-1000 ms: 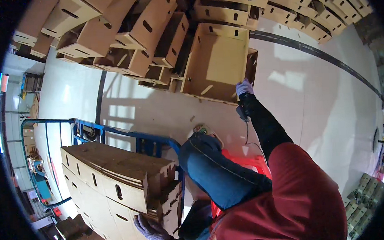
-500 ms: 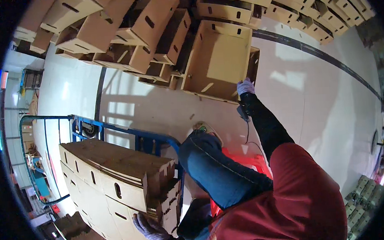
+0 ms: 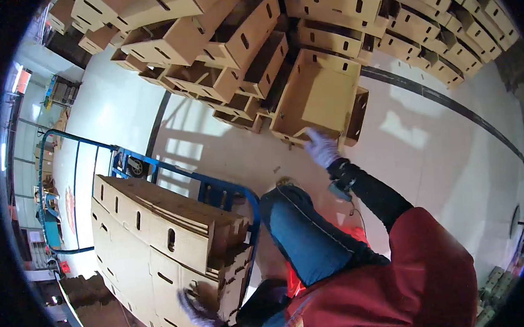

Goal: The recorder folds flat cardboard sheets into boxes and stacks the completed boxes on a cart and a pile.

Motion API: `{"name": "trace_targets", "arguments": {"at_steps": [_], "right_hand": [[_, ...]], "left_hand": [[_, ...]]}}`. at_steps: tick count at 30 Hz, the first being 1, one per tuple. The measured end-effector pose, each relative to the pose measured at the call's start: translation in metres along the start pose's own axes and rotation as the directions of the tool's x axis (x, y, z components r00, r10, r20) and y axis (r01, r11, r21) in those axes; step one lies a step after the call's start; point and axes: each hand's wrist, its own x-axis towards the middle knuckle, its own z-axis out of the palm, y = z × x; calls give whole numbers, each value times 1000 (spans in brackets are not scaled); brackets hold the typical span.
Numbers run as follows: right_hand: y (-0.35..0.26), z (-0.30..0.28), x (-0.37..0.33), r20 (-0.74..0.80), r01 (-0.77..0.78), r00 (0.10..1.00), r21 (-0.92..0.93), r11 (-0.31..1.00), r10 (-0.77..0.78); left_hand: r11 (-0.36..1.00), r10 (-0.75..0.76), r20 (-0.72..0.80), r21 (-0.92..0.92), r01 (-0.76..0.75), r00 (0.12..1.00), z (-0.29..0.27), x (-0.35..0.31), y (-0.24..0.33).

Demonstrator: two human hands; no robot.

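My right hand [image 3: 323, 148], in a pale purple glove, hovers over the near rim of an open cardboard box [image 3: 317, 92] with its fingers stretched out. Whether the fingertips touch the rim, I cannot tell. This box lies on the floor against other made-up boxes. Down at the lower left, my left hand [image 3: 198, 310], gloved too, has its fingers apart beside a stack of flat cardboard blanks [image 3: 170, 218]. The blanks have oval handle slots and lie on a blue cart [image 3: 219, 192]. Nothing shows in either hand.
Tiers of open cardboard boxes [image 3: 232, 38] rise at the far left and centre. More stacked boxes [image 3: 444, 23] stand at the far right. A dark line [image 3: 436, 95] crosses the pale floor. Something red [image 3: 351, 233] is under my legs. Brown cardboard [image 3: 95, 308] lies lower left.
My right hand has come off the box's near right corner and moved left along the rim, fingers straightening. My left hand's fingers have spread. The whole view has shifted slightly.
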Motion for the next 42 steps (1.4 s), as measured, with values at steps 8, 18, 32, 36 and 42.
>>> {"name": "trace_targets", "arguments": {"at_steps": [8, 18, 32, 36, 42], "right_hand": [[-235, 41, 0, 272, 480, 813, 190, 857, -515], [-326, 156, -49, 580, 529, 714, -81, 845, -392], [-301, 17, -51, 702, 707, 608, -266, 655, -371], [-297, 29, -54, 878, 117, 407, 224, 967, -253], [-375, 15, -110, 922, 176, 121, 344, 923, -367]], "left_hand": [[680, -679, -195, 197, 707, 708, -93, -55, -188], [527, -841, -6, -242, 815, 542, -99, -105, -262], [409, -893, 178, -64, 910, 414, -148, -189, -153], [361, -881, 21, -614, 702, 472, -107, -235, -196], [82, -971, 20, -910, 406, 240, -98, -322, -175]]}}
